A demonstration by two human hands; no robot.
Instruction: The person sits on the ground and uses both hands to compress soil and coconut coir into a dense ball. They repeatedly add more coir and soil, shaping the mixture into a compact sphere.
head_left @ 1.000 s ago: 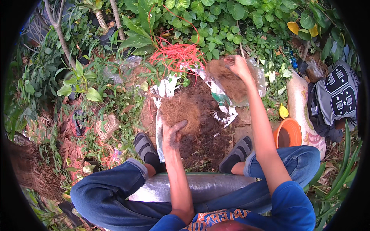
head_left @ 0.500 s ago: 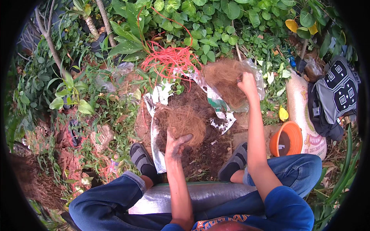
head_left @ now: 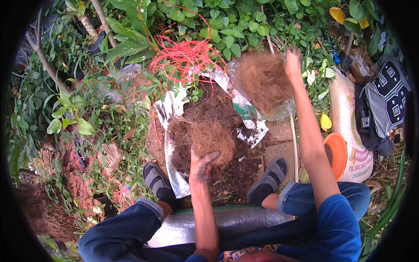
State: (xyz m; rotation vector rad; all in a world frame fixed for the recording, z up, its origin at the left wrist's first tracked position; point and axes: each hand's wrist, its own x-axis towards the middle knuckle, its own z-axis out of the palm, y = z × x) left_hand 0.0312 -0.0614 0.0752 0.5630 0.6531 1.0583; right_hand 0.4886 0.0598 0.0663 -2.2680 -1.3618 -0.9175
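Note:
My left hand (head_left: 201, 166), dark with soil, grips the near side of a loose clump of brown coconut fibre (head_left: 214, 136), thumb out to the right and the other fingers mostly hidden. This clump rests over dark, soil-like matter (head_left: 209, 104) on an opened white plastic sheet (head_left: 171, 150). Farther right, a second heap of coconut fibre (head_left: 264, 81) lies in a clear plastic bag (head_left: 281, 111). At that heap's far right edge is my right hand (head_left: 293, 63), its blurred fingers stretched forward and apart, with nothing visible in them.
Tangled red plastic string (head_left: 190, 61) lies beyond the sheet. An orange pot (head_left: 340, 155) leans by a printed white sack (head_left: 360, 161), partly behind my right arm. A grey and black garment (head_left: 386, 102) lies beside the sack. Leafy plants (head_left: 244, 22) line the far side.
My right hand has moved away and right, from on top of the second fibre heap to its far edge. More of the clear bag shows. My left hand keeps its hold.

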